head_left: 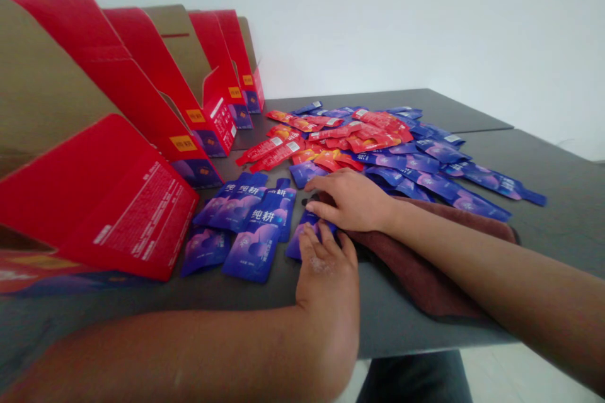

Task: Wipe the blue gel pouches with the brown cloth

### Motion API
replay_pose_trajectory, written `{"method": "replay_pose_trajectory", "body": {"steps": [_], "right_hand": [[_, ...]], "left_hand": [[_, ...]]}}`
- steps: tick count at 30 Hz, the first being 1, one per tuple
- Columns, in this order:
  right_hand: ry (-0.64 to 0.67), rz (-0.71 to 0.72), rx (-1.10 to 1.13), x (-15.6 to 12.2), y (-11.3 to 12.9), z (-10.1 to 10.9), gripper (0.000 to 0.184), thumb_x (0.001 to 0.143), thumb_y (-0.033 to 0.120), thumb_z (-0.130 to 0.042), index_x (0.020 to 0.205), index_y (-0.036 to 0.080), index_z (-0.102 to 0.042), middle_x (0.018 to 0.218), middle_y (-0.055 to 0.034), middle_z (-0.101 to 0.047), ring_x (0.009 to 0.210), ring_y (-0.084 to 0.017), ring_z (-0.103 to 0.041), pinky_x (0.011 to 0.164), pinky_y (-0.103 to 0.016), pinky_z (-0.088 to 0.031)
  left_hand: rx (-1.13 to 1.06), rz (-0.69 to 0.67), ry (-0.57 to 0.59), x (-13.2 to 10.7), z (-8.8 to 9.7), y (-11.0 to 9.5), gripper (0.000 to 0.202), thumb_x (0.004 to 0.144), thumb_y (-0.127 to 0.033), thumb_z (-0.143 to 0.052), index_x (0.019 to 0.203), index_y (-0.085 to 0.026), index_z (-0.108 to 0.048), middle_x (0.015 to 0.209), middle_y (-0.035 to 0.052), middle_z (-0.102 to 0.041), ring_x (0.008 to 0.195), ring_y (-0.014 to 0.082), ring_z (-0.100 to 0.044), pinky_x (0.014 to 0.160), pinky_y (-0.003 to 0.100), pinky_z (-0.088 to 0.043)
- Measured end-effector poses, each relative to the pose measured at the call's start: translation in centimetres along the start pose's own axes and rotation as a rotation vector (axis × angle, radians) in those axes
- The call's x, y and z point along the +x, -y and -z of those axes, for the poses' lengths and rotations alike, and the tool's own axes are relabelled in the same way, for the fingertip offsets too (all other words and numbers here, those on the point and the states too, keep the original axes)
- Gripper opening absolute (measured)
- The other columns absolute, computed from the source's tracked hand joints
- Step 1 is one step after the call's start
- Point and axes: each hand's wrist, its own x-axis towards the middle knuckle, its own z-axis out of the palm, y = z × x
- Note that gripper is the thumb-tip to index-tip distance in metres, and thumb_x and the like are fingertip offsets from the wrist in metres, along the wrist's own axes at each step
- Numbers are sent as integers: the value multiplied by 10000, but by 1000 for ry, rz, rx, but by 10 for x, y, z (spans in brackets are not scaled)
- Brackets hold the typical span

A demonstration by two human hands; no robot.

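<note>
In front of me a blue-purple pouch (297, 245) lies on the grey table, largely covered by my hands. My left hand (327, 261) is on it, bent fingers and thumb closed over its printed face. Just beyond, my right hand (353, 199) rests palm down at the pouch's far end, with thumb and forefinger apart; its other fingers are hidden. To the left, several matching pouches (253, 245) lie in a small overlapping group. A brown cloth (425, 271) with a dark edge lies under my right forearm.
Behind my hands spreads a heap of blue pouches (435, 152) and red-orange pouches (359, 132). Along the left stands a row of red cardboard boxes (142, 201) with open flaps; the nearest reaches close to the small group. The table's front edge (425, 346) runs below my arms.
</note>
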Motion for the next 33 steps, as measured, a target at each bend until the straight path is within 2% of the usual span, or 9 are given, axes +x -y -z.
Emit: {"method": "replay_pose_trajectory", "body": {"steps": [7,15,20,24,33], "right_hand": [[7,64,31,-1,1,-1,391,916,430,-473,1177,179,-621,902,-72,-707,859,-218,-629,772,-324,-391],[-9,-64,-40,1,2,-1,404,922,461,-451,1171,192,-621,856,-78,-711,845,-243,-649,761,-347,-411],[-31,-119,-69,1,-1,-3,413,934,468,-422,1169,189,-615,937,-100,-714,913,-259,-651,812,-367,-426],[-21,-92,-27,0,-1,-2,408,932,459,-434,1195,195,-601,947,-94,-710,931,-250,-647,830,-356,-425],[-23,43,34,-1,0,0,395,920,440,-472,1184,181,-610,839,-61,-693,803,-210,-621,721,-312,-379]], "left_hand": [[37,30,-39,1,-2,-1,494,873,-87,-447,1363,-132,-488,1334,225,-574,1162,317,-601,986,453,-484],[10,2,-1,0,-1,0,499,895,-117,-444,1394,-127,-445,1376,219,-533,1210,329,-558,1028,468,-451],[-3,-14,4,-1,0,1,486,897,-112,-437,1382,-115,-460,1375,247,-517,1213,340,-550,1025,476,-452],[14,-21,11,0,0,1,488,904,-114,-419,1391,-117,-448,1379,243,-516,1222,337,-542,1034,472,-443],[57,-7,13,2,-1,-1,506,902,-122,-418,1408,-104,-417,1372,246,-526,1196,338,-562,1029,464,-449]]}}
